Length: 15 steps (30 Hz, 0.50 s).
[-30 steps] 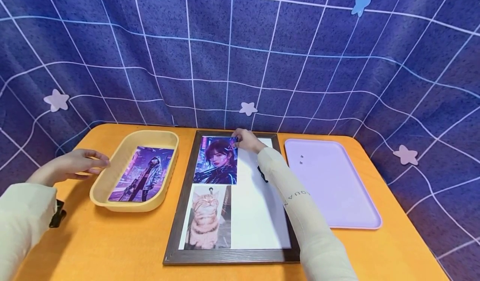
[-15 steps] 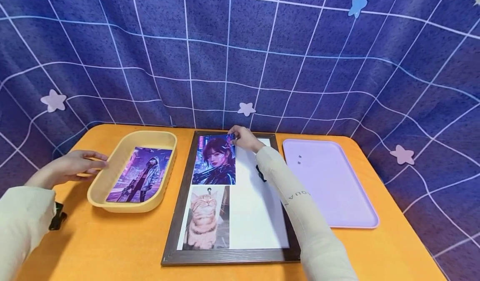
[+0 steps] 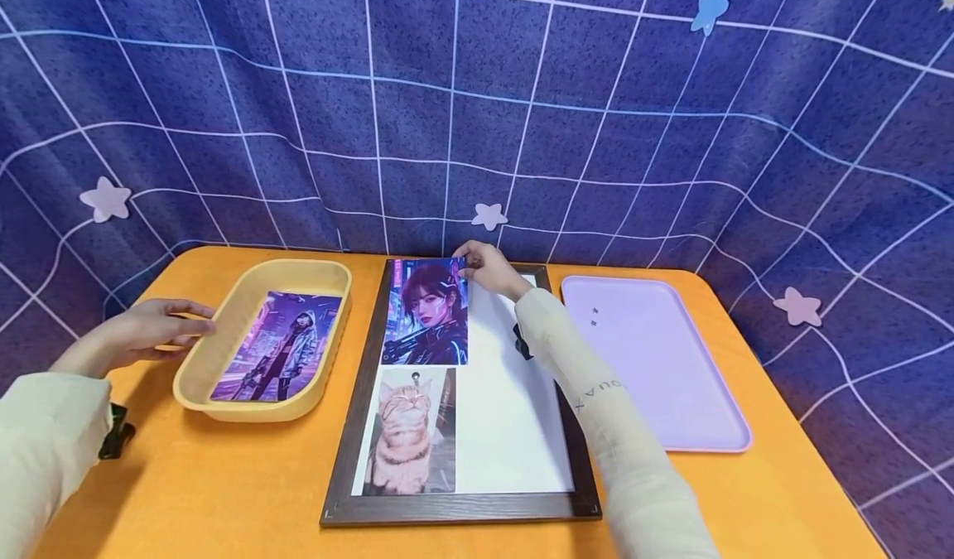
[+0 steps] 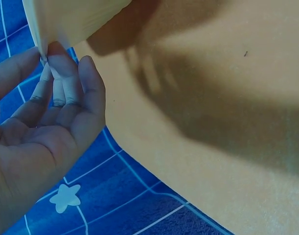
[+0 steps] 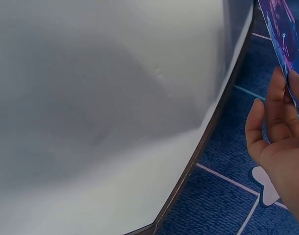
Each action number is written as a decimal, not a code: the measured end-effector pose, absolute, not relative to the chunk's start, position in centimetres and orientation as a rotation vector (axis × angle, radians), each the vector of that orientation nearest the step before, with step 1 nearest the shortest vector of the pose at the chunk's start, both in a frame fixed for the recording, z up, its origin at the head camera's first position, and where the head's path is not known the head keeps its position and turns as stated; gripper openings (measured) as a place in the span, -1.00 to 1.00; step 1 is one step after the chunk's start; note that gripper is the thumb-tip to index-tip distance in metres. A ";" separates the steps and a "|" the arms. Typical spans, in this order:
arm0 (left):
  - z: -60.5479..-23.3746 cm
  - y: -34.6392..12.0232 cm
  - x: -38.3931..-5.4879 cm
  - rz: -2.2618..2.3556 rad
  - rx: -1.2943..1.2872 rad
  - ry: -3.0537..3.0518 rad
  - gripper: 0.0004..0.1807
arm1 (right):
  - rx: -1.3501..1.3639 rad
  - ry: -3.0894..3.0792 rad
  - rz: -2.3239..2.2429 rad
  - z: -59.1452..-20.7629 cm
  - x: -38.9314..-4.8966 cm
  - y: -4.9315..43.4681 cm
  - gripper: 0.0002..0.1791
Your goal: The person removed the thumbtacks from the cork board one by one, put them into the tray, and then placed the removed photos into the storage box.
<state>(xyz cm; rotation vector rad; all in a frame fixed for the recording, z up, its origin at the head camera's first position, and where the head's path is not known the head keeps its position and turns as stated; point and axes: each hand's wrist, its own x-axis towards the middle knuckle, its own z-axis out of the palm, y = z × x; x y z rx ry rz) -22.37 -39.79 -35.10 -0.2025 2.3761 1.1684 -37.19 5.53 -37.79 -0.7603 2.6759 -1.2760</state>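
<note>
Two hands noted, well apart. The right hand (image 3: pixel 493 270) pinches the portrait (image 3: pixel 426 315) at its upper right corner, over the frame (image 3: pixel 447 508) by the bench's (image 3: pixel 186 493) back edge; the left hand (image 3: pixel 145 332) pinches the yellow tray's (image 3: pixel 257 412) rim toward the left edge. We judge a one-corner hold could let the portrait swing askew or crease.

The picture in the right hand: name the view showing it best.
Head view: the picture shows nearly whole, only a corner behind the right hand. Right wrist shows a slanted, cut-off part; left wrist, none.
</note>
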 end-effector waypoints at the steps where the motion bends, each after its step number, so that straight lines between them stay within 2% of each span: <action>1: -35.1 -39.8 -22.4 1.170 -0.202 2.376 -0.31 | -0.761 2.663 -1.302 -37.7 -37.2 5.6 -0.72; 9: -35.3 -39.9 -22.3 1.179 -0.195 2.379 -0.34 | -0.768 2.562 -1.473 -37.4 -37.4 6.0 -0.69; 15: -35.2 -40.0 -22.5 1.149 -0.203 2.376 -0.25 | -0.724 2.476 -1.571 -36.8 -37.3 6.2 -0.67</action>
